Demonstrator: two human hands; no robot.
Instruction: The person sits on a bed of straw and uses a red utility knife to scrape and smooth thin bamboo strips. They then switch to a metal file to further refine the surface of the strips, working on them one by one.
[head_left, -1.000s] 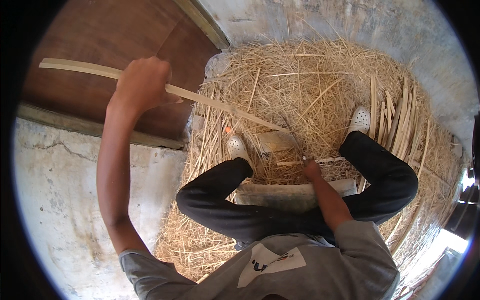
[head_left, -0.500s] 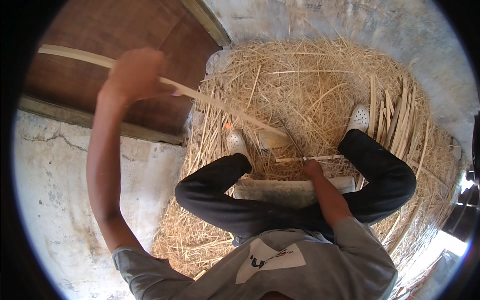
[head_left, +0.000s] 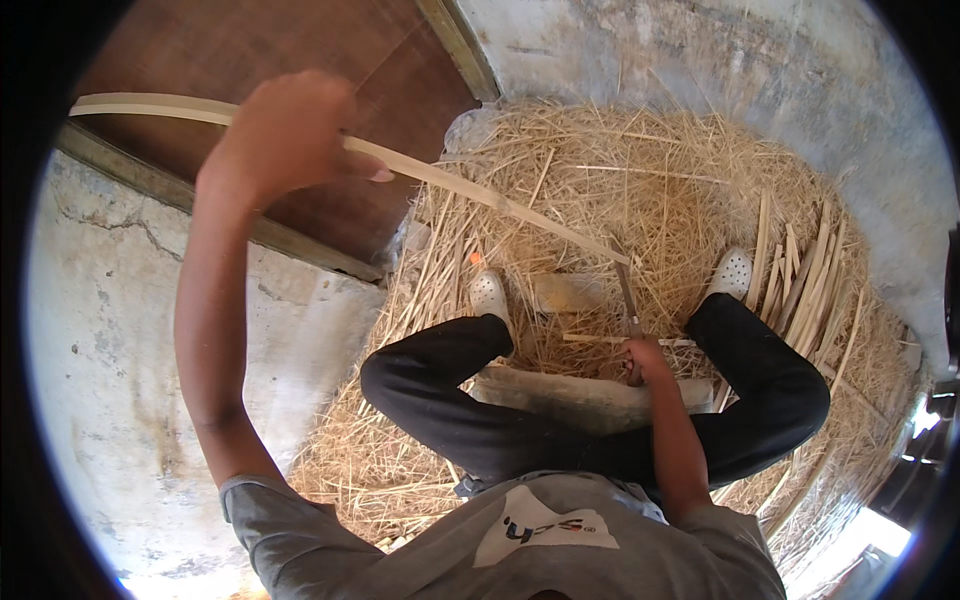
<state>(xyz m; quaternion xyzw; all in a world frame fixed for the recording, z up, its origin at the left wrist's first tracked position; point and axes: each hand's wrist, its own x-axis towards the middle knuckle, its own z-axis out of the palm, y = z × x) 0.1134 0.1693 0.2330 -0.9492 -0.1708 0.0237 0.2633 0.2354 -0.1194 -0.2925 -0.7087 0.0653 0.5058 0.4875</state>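
My left hand point(head_left: 290, 135) is raised at the upper left, closed around a long pale strip that looks like split bamboo point(head_left: 490, 198). One end of the strip runs out past the hand to the left; the other slants down to the right, above the shavings. Low between my knees, my right hand point(head_left: 643, 356) grips the handle of a knife point(head_left: 626, 290). The narrow dark blade points away from me, and its tip region meets or nearly meets the strip's far end. Another thin pale strip point(head_left: 590, 338) lies across near the right hand.
Heaped straw-like shavings point(head_left: 640, 195) cover the floor around my feet in pale clogs point(head_left: 733, 272). Several split strips point(head_left: 810, 275) are piled at the right. A low block point(head_left: 575, 395) stands before my lap, a lighter block point(head_left: 570, 292) beyond it. Walls point(head_left: 690, 50) and a brown panel point(head_left: 250, 60) bound the space.
The view has shifted a little. The knife blade has swung more upright and sits at the strip's end. My left hand still holds the strip up.
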